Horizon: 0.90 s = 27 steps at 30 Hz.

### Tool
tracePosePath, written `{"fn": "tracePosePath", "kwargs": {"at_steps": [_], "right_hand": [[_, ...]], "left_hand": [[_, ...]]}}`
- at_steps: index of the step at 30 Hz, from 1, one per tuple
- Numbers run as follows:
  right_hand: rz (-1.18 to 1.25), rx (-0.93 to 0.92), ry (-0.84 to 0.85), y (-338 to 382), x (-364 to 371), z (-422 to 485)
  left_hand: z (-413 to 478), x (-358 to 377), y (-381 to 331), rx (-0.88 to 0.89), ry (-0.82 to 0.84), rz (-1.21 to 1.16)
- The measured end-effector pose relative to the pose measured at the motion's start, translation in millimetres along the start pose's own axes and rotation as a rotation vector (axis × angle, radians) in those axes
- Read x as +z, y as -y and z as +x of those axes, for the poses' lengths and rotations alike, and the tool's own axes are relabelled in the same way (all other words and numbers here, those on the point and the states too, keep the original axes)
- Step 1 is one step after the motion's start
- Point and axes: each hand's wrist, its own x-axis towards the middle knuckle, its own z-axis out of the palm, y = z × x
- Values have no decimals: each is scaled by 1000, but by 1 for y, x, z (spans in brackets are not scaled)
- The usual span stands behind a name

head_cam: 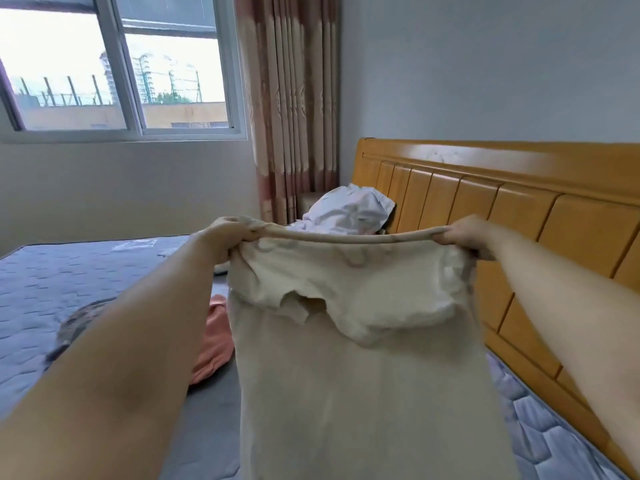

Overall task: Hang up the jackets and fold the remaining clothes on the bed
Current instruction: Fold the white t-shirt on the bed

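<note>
A cream garment (363, 368) hangs stretched in the air above the bed. My left hand (225, 237) grips its upper edge at the left end, and my right hand (465, 235) grips the same edge at the right end. The cloth drops down past the bottom of the view. Under it on the blue quilted mattress (69, 282) lie a pink garment (214, 337) and a dark patterned garment (83, 320), both partly hidden by my left arm. A white crumpled garment (349, 209) lies further back against the headboard.
The wooden headboard (519, 209) runs along the right side. A window (114, 71) is at the far left, with a pink curtain (294, 109) beside it in the corner.
</note>
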Motion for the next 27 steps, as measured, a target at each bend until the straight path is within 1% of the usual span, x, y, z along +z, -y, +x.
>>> {"fn": "tracePosePath", "kwargs": {"at_steps": [2, 3, 5, 7, 9, 10, 11, 12, 14, 15, 16, 17, 18, 20, 21, 22, 23, 24, 26, 27], "right_hand": [[-305, -60, -147, -17, 40, 29], [-403, -66, -185, -26, 61, 40], [-575, -68, -263, -54, 101, 62], [-712, -34, -319, -87, 139, 79], [-803, -30, -327, -115, 170, 87], [-806, -9, -308, -134, 195, 96], [-758, -7, -325, -142, 207, 99], [-669, -1, -356, -147, 214, 99], [-433, -7, -484, -150, 224, 98], [-337, -19, -532, -154, 228, 97], [-279, -40, -539, -162, 236, 91], [-305, -64, -481, -166, 244, 85], [-410, -52, -343, -202, 287, 103], [-578, 0, -54, -238, 330, 99], [-636, 49, 42, -252, 346, 87], [-674, 72, 77, -261, 357, 77], [-686, 57, 70, -268, 363, 70], [-692, 25, 21, -277, 370, 66], [-691, -37, -107, -287, 382, 61], [-670, -63, -152, -292, 387, 63]], "left_hand": [[17, 19, 32, 28, -131, 156], [26, 29, 53, 44, -178, 262], [43, 47, 96, 56, -257, 556], [55, 60, 143, 27, -259, 870], [59, 72, 180, -14, -211, 1072], [65, 82, 210, -81, -211, 1089], [68, 88, 222, -135, -255, 1032], [70, 90, 231, -181, -309, 904], [78, 100, 241, -201, -454, 505], [79, 104, 245, -170, -445, 288], [74, 111, 253, -136, -370, 154], [66, 119, 255, -85, -268, 191], [81, 142, 301, -77, -129, 388], [76, 162, 348, -4, 84, 832], [64, 168, 364, 40, 167, 983], [55, 172, 375, 79, 221, 1075], [47, 174, 383, 85, 258, 1088], [46, 176, 399, 88, 267, 1085], [42, 179, 429, 123, 208, 1050], [39, 181, 439, 171, 150, 1010]]}}
